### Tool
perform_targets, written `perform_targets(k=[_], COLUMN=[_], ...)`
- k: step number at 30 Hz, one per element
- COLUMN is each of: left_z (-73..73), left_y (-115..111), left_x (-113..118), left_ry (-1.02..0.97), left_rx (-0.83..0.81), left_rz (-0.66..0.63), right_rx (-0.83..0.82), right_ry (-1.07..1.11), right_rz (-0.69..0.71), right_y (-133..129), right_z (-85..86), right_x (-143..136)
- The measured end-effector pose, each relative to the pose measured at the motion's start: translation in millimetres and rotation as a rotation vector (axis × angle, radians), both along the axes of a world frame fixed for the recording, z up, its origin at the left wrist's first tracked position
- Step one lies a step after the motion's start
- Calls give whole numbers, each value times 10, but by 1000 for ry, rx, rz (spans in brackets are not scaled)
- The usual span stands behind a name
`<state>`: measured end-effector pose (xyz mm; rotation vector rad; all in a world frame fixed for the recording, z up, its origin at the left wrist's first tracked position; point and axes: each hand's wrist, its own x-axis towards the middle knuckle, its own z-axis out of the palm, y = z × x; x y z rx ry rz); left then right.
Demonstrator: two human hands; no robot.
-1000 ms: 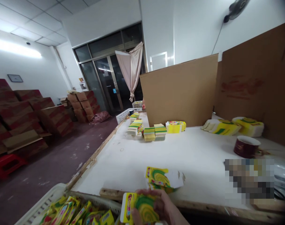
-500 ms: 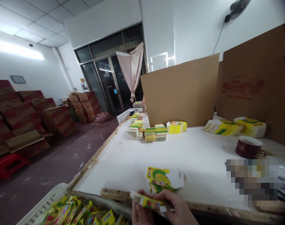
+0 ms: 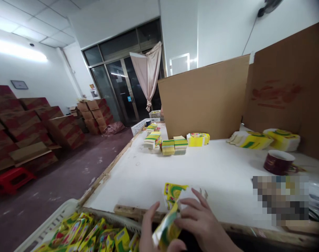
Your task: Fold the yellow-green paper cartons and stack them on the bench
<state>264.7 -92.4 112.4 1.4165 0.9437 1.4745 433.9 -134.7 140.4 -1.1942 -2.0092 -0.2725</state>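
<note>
A shiny yellow-and-green packet is tilted between my hands at the table's near edge. My left hand holds its lower end, thumb on the near side and one finger raised apart. The curled fingers of my right hand grip the upper end, while its forefinger stretches over the white part behind. Just beyond lies a small pile of flat printed yellow cartons, partly covered by my right hand. Left of my hands, a white plastic basket holds many similar yellow packets.
Stacks of yellow-and-green cartons stand along the white table, before a cardboard screen. More carton stacks and a dark red mug are at right. A wooden strip edges the table; a red stool stands left.
The packet has turned from lying nearly level to a steep slant. My right hand has moved up and over its upper end, and my left forefinger has lifted away.
</note>
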Motion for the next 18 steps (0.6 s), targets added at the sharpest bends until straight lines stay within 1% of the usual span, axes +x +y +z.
perform_targets(k=[1, 2, 3, 4, 6, 7, 8, 10, 11, 12, 13, 14, 17, 18], left_z=[-3, -15, -32, -51, -82, -93, -100, -106, -107, -108, -110, -113, -124, -127], left_y=[-10, -10, -3, 7, 21, 19, 10, -23, -42, -59, -72, -80, -87, -86], left_x=[26, 54, 81, 105, 147, 169, 193, 244, 268, 288, 304, 315, 328, 330], left_ry=[76, 145, 216, 289, 398, 422, 425, 395, 386, 386, 388, 391, 386, 389], left_rx=[-51, -101, -137, -156, -146, -134, -126, -127, -136, -143, -142, -137, -101, -94], left_rz=[-100, -186, -237, -245, -184, -139, -106, -93, -93, -86, -76, -64, -51, -55], right_rx=[9, 7, -7, -32, -129, -216, -323, -547, -640, -697, -707, -680, -542, -511], right_ry=[-36, -39, 2, 92, 376, 528, 656, 832, 879, 900, 902, 891, 825, 803], right_rz=[51, 74, 62, 15, -120, -157, -151, -77, -47, -31, -26, -20, 46, 48], right_y=[-13, -23, -28, -28, -13, 1, 17, 49, 61, 70, 76, 79, 85, 89], right_z=[-17, -48, -89, -137, -233, -273, -303, -329, -325, -312, -295, -276, -245, -247], right_x=[-48, -85, -107, -117, -116, -117, -123, -159, -185, -210, -232, -247, -249, -239])
